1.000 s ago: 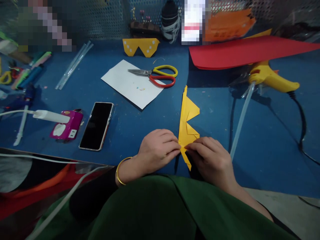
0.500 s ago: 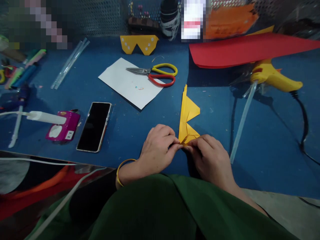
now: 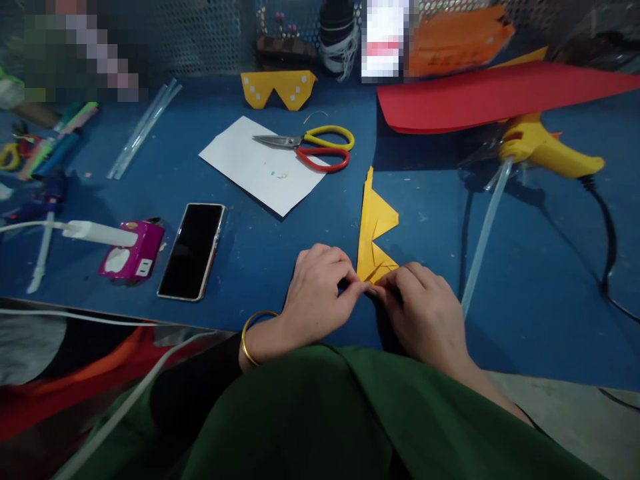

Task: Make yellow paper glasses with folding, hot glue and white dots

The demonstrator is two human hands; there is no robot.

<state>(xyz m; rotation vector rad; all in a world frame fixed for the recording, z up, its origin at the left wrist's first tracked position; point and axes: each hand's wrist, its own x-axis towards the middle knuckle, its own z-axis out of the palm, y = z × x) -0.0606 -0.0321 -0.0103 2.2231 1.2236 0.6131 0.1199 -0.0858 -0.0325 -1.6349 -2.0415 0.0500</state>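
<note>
One yellow cutout (image 3: 367, 227) lies on blue table (image 3: 260, 267) straight before us, near end between our left hand (image 3: 323, 287) and right hand (image 3: 430, 307). We pinch that end with both: left thumb and finger at its left corner, right fingertips at its right, tips close together. Creases show at pinched end; far end points away from us. Beyond, scissors (image 3: 299, 142) lie across white paper (image 3: 250, 167), second cutout (image 3: 277, 80) behind them. Phone (image 3: 193, 250) to our left, glue gun (image 3: 550, 152) to our right.
</note>
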